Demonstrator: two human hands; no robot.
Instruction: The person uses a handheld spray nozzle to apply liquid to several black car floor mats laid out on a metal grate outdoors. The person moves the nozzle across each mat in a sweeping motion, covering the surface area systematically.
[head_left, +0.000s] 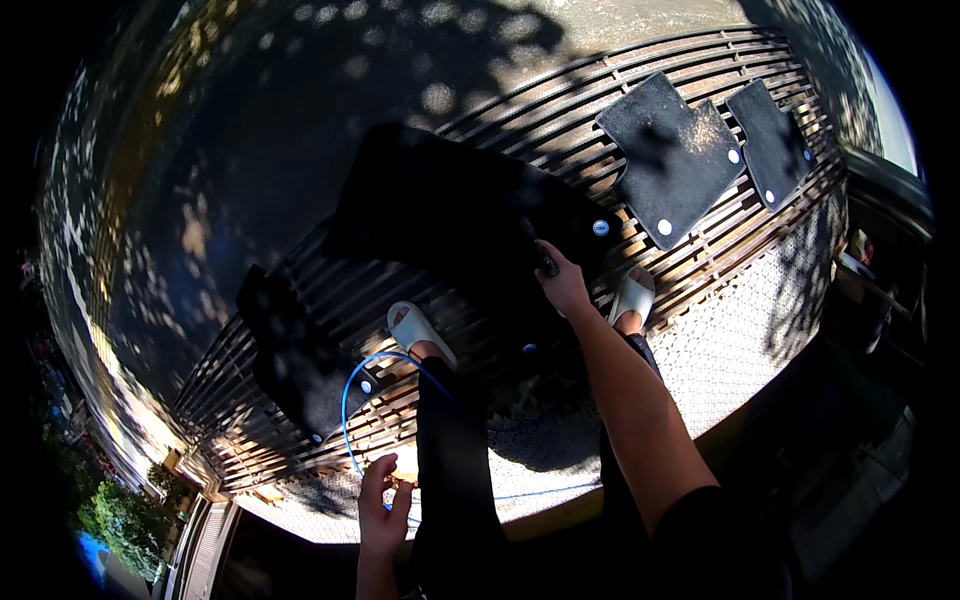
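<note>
My right hand (564, 283) is closed around the dark handle of a tool (549, 262). The tool's far end is lost in shadow over a large black car floor mat (442, 195), which bears round pale fasteners. Low in the view, my left hand (384, 510) is raised with thumb and fingers apart. A thin blue hose (346, 409) loops beside my left leg and passes behind that hand; whether the fingers touch it cannot be told. My feet, in pale slide sandals (417, 328), stand on either side of the big mat's near part.
On the slatted metal grating (570, 112) lie more car mats: one strewn with pale debris (671, 161), a narrower one (769, 142) at right, and another (300, 367) at left. Textured white flooring (739, 360) borders the grating. Dark items (870, 300) stand at far right.
</note>
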